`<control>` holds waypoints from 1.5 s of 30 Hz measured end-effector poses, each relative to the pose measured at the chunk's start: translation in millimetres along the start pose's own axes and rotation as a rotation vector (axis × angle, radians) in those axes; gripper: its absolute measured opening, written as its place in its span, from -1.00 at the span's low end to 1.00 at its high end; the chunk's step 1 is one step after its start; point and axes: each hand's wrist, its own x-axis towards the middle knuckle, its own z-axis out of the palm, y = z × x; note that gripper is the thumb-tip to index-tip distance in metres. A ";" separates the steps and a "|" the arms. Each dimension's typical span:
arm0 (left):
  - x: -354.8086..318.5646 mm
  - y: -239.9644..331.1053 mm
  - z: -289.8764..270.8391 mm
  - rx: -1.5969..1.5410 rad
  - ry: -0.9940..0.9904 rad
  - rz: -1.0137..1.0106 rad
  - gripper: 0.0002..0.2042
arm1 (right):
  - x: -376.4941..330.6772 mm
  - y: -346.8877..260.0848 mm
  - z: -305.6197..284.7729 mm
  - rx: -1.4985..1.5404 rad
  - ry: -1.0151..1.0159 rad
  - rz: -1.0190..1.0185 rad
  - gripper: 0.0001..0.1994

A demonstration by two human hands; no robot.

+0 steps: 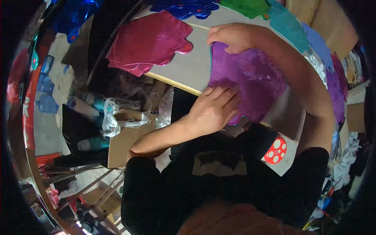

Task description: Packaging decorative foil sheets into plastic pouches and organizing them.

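A flat, shiny purple foil balloon [250, 78], uninflated by its look, lies on the pale tabletop [196, 51] before me, its near end hanging over the table's edge. My left hand [213, 109] is closed, its curled fingers on the balloon's near left side. Reaching round from the right, my right hand [231, 37] bends over the far left corner of the same foil, with thumb and fingers closed on its edge. What lies under the fingers of both hands is hidden. To the left rests a stack of crimson foil pieces [150, 41] with wavy edges.
More foil pieces ring the table: dark blue [184, 8], green [246, 8], teal [288, 25] and purple at the right. A cardboard box [121, 147] and white string [111, 117] sit at the left. A red disc with white dots [276, 150] lies near my body.
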 end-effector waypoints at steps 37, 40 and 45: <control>-46.3 -5.1 9.9 -1.282 0.043 -1.102 -0.77 | -7.4 4.0 7.6 0.224 0.077 0.177 -0.63; -43.4 -7.3 11.3 -1.256 0.053 -1.097 -0.77 | -7.7 -0.2 11.6 0.086 0.075 0.098 -0.62; -40.8 -6.4 8.9 -1.267 0.058 -1.120 -0.77 | -0.3 -23.0 6.8 0.008 0.019 0.004 -0.61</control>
